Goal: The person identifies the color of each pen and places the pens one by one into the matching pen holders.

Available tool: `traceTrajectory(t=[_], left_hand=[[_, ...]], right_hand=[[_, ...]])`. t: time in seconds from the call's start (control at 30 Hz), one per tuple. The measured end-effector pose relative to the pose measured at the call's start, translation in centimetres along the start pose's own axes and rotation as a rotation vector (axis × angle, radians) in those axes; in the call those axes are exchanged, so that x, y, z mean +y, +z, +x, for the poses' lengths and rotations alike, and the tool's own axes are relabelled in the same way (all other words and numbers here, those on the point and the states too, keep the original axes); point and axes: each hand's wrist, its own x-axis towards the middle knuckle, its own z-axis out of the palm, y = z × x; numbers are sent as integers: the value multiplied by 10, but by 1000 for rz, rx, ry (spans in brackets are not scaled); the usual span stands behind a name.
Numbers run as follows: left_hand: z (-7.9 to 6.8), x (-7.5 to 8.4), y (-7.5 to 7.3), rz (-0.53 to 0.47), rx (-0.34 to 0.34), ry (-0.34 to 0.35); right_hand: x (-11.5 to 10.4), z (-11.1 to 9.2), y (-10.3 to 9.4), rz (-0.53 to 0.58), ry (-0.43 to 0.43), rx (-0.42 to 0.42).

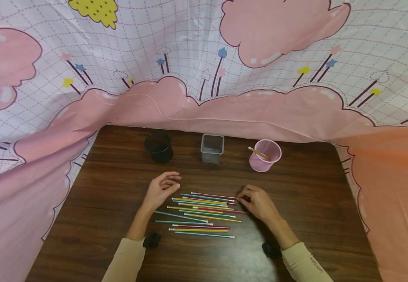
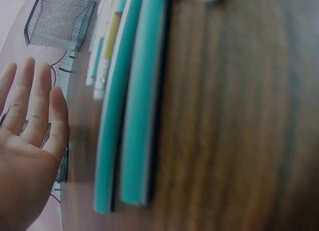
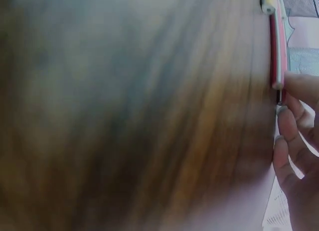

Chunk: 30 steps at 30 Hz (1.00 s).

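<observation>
Several pencils in yellow, red and teal lie roughly side by side on the table, most of them with white erasers. My right hand point(image 1: 258, 201) is at the right end of the farthest pencil, a red pencil point(image 1: 214, 195), and pinches its tip between thumb and fingers. In the right wrist view, the right fingers point(image 3: 289, 136) curl near the red pencil ends. Over the left side of the pencils hovers my left hand point(image 1: 159, 192), fingers loosely bent and holding nothing. Two teal pencils point(image 2: 137, 141) appear close up in the left wrist view.
Along the back of the dark wooden table point(image 1: 119, 188) stand a black mesh cup point(image 1: 159, 150), a grey square container point(image 1: 212, 154) and a pink cup point(image 1: 260, 163). A yellow pencil point(image 1: 259, 152) leans in the pink cup. Patterned cloth point(image 1: 190, 109) surrounds the table's back and sides.
</observation>
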Motion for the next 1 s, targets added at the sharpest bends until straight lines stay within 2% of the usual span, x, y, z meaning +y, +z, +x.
traceTrajectory(t=[0.23, 0.47, 0.6, 0.67, 0.77, 0.87, 1.0], left_hand=[[-7, -5, 0, 87, -10, 38], [-8, -7, 3, 96, -18, 42], [-6, -17, 3, 100, -7, 52], [-6, -25, 3, 144, -2, 48], [-5, -34, 3, 260, -7, 56], [-6, -36, 2, 365, -16, 89], [-7, -36, 3, 419, -28, 106]], right_hand=[[-1, 4, 0, -71, 11, -24], [-3, 9, 3, -70, -25, -13], [-6, 14, 3, -91, -46, -27], [-8, 17, 3, -98, -50, -48], [-14, 25, 0, -126, -41, -105], [-23, 34, -3, -210, -31, -173], [-32, 44, -4, -328, -24, -236]])
